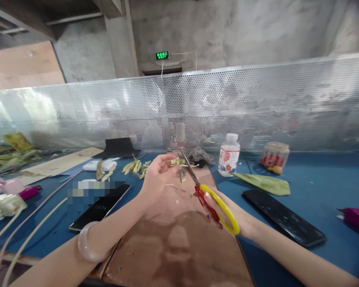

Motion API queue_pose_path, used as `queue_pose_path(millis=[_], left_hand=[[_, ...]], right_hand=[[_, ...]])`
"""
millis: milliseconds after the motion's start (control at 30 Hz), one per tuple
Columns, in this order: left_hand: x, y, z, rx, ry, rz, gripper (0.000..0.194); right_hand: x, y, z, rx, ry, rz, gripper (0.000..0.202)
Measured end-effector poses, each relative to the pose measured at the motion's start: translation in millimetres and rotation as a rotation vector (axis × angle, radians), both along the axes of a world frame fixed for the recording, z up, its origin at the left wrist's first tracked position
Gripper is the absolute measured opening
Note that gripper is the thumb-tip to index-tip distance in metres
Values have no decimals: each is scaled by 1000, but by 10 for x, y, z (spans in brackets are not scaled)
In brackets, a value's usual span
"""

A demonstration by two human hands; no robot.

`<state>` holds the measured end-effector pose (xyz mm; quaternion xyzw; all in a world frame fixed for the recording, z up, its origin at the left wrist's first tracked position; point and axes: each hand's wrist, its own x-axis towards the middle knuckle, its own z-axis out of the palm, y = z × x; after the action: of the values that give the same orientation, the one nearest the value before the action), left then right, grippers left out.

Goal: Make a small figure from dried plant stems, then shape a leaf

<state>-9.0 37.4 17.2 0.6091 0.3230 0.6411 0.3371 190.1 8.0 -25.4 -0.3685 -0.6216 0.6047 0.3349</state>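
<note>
Between the fingertips of my left hand point(158, 175) is a small piece woven from pale green strips point(177, 162), with loose strip ends sticking out. My right hand point(224, 205) grips scissors point(218, 207) with yellow and red handles. The scissor blades point up and left, their tips beside the woven piece, and look slightly parted. Below both hands lies a brown wooden board point(176, 247) with small scraps on it. A pale bangle point(88, 243) circles my left wrist.
Phones lie left point(100, 207) and right point(284, 217) of the board. A white bottle point(229, 155), a jar point(275, 155) and a green leaf strip point(265, 183) stand or lie at right. Leaf pieces point(134, 165) and cables point(44, 219) are at left. A perforated metal screen point(122, 111) rises behind.
</note>
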Motion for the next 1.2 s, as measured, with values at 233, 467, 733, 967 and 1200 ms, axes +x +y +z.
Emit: queue_pose_path(millis=[233, 467, 733, 967, 1200], left_hand=[[-6, 5, -23, 3, 19, -33, 30], [11, -7, -4, -33, -20, -1, 26], [8, 14, -12, -33, -54, -26, 24], [-4, 37, -36, -30, -74, -59, 24], [8, 54, -48, -64, -151, -110, 23]], right_hand=[[7, -16, 22, 33, -17, 11, 59], [-27, 23, 25, -9, 2, -67, 47], [-11, 29, 33, 14, -31, -83, 40], [-18, 3, 77, 22, -46, -54, 42], [-10, 19, 31, 28, 10, -7, 41]])
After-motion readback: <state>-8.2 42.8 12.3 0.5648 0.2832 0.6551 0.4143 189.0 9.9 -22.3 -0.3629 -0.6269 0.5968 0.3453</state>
